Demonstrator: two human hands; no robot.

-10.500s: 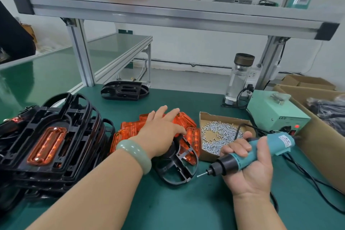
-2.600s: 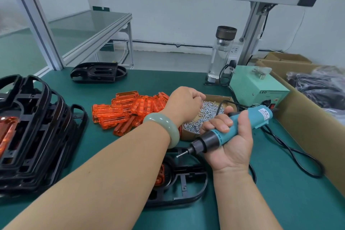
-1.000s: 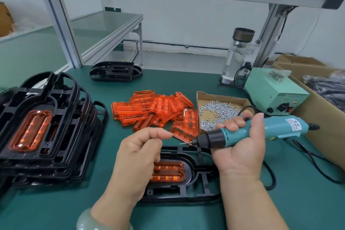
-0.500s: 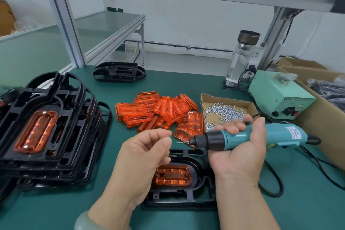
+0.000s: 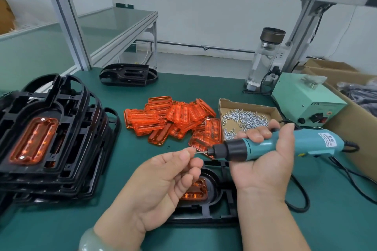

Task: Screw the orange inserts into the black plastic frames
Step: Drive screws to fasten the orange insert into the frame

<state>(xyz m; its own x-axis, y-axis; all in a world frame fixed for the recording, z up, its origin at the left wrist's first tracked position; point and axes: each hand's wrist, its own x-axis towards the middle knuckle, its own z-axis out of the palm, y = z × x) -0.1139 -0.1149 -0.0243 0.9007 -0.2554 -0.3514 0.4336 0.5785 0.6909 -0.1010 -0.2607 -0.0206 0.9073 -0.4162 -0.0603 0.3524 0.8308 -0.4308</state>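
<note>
While the electric screwdriver point(image 5: 318, 142) is being gripped by the right hand point(image 5: 265, 169), a screw point(image 5: 195, 152) is being pinched by the left hand point(image 5: 161, 181).

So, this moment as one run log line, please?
left hand: pinches bit tip | right hand: grips screwdriver | black frame: on table, orange insert seated | driving: not begun

Bright, even overhead light, soft shadows — sharp centre, wide-angle bending and slight blur toward the edges.
</note>
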